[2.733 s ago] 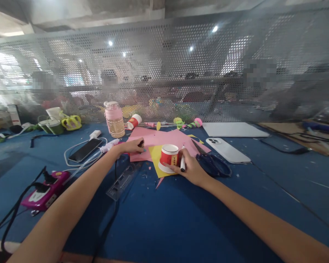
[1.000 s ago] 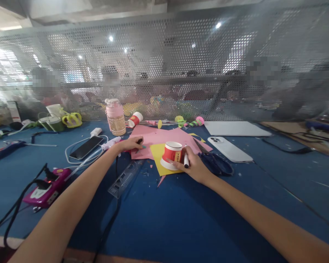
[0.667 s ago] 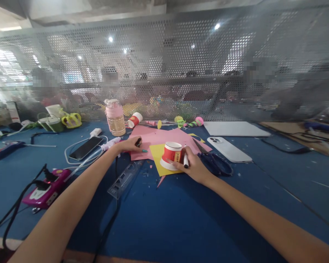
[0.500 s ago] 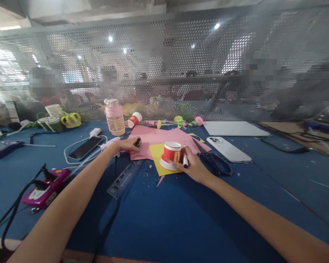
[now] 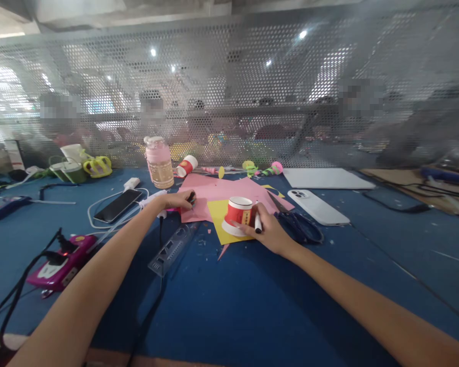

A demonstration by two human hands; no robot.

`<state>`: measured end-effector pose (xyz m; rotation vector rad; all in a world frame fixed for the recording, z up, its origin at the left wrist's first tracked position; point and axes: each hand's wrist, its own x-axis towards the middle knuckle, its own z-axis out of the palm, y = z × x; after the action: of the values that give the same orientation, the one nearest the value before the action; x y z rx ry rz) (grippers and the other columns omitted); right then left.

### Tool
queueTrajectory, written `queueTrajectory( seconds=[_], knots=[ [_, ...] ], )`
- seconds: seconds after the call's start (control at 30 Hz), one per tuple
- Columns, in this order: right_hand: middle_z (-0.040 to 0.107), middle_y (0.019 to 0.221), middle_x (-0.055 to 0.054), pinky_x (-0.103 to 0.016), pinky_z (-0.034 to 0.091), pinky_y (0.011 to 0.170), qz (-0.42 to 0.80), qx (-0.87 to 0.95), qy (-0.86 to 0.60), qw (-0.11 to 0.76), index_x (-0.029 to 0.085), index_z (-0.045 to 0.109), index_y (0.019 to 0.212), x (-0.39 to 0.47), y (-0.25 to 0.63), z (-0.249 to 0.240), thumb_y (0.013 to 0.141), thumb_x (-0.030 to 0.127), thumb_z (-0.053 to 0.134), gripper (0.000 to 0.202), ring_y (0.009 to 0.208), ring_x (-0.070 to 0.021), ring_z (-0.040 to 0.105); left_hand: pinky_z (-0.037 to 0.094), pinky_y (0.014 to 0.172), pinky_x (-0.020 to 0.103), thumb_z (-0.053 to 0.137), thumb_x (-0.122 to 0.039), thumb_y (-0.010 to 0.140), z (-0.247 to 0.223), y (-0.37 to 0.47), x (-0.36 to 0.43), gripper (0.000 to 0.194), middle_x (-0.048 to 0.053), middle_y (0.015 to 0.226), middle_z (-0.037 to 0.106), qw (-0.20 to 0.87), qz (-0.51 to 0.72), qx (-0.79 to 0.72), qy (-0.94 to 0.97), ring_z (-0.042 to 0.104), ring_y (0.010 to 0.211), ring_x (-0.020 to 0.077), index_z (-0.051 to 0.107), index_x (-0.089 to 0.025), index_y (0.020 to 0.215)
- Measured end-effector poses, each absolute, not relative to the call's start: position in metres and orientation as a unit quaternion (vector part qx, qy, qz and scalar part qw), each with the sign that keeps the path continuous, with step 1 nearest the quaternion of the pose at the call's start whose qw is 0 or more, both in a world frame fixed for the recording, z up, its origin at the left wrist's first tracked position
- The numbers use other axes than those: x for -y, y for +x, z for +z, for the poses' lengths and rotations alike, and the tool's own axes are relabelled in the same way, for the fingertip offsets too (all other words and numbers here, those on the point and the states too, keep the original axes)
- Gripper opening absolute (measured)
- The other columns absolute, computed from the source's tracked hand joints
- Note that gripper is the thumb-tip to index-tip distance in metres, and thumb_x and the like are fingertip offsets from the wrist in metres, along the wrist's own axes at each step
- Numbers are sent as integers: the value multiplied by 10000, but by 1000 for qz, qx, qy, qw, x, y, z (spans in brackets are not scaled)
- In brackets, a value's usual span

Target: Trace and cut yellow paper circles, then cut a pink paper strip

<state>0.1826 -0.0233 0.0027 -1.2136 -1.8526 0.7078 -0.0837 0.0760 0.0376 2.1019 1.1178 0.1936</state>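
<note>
Two hands over blue tabletop: right hand (image 5: 270, 232) grips one white marker (image 5: 257, 221) beside one upside-down red-white paper cup (image 5: 237, 216) on one yellow sheet (image 5: 219, 224), left hand (image 5: 178, 200) closed on small black object (image 5: 192, 197) at pink paper (image 5: 229, 190); two phones, cup print unreadable, mesh screen behind.

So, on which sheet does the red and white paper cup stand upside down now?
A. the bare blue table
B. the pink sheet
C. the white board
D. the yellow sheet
D: the cup sits rim-down on the yellow sheet, which shows around its base, beside the right hand holding a marker.
</note>
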Motion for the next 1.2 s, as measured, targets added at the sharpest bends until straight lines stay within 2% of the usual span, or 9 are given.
queueTrajectory(
  seconds=[0.23,0.43,0.53,0.63,0.73,0.8,0.9,1.07,1.2],
  knots=[
    [532,644,6,-294,389,516,286,730,-476,398,233,325,760,24,182,3,633,556,592,438,560,-163,504,327,629,256,569,-269,590,41,-80,-72,267,-48,690,349,343,62,-440,828,330,637,115,324,-209,679],
    [543,642,7,-296,396,508,286,729,-476,401,235,329,759,24,183,4,631,551,606,439,561,-172,513,361,623,245,510,-154,548,44,-79,-71,218,-42,697,397,287,33,-461,839,381,645,118,344,-205,681],
    [534,637,12,-291,392,501,285,729,-475,403,235,330,753,23,183,3,626,555,610,444,550,-164,504,380,625,238,504,-163,588,50,-77,-67,168,-35,700,446,237,10,-489,840,427,652,124,372,-200,684],
    [503,605,26,-289,391,499,290,730,-477,396,233,326,762,23,183,3,633,550,607,442,541,-161,493,405,676,263,521,-264,685,58,-69,-57,104,9,753,544,158,-21,-530,833,506,720,161,470,-179,715],
    [495,604,30,-285,388,500,298,727,-475,397,236,318,758,24,182,5,634,551,606,445,548,-159,489,406,813,345,527,-357,754,60,-52,-42,233,119,935,623,64,-51,-582,809,551,944,262,591,-137,795],
    [498,618,27,-282,385,502,300,726,-472,399,236,317,754,25,182,6,623,561,609,455,551,-154,484,403,846,410,488,-292,804,56,-36,-31,253,193,1028,625,16,-74,-619,782,536,1045,323,636,-99,873],
    [451,578,49,-271,366,487,297,730,-472,395,238,308,739,25,182,7,619,568,608,462,523,-140,454,451,769,427,491,-108,776,47,-14,-17,250,261,1040,628,-15,-116,-661,741,578,1003,349,649,-40,958],
    [438,568,60,-259,348,477,292,739,-462,393,238,298,735,23,182,5,638,543,611,448,507,-129,439,484,740,360,416,-27,793,45,0,-6,345,255,1119,606,-35,-138,-672,727,585,1040,310,628,-50,1064],
    [443,567,57,-257,342,472,289,741,-461,393,239,293,735,23,182,5,641,545,607,448,502,-128,438,482,757,374,422,-17,786,46,1,-6,353,272,1132,593,-34,-135,-671,728,583,1049,315,622,-41,1077]
  ],
)
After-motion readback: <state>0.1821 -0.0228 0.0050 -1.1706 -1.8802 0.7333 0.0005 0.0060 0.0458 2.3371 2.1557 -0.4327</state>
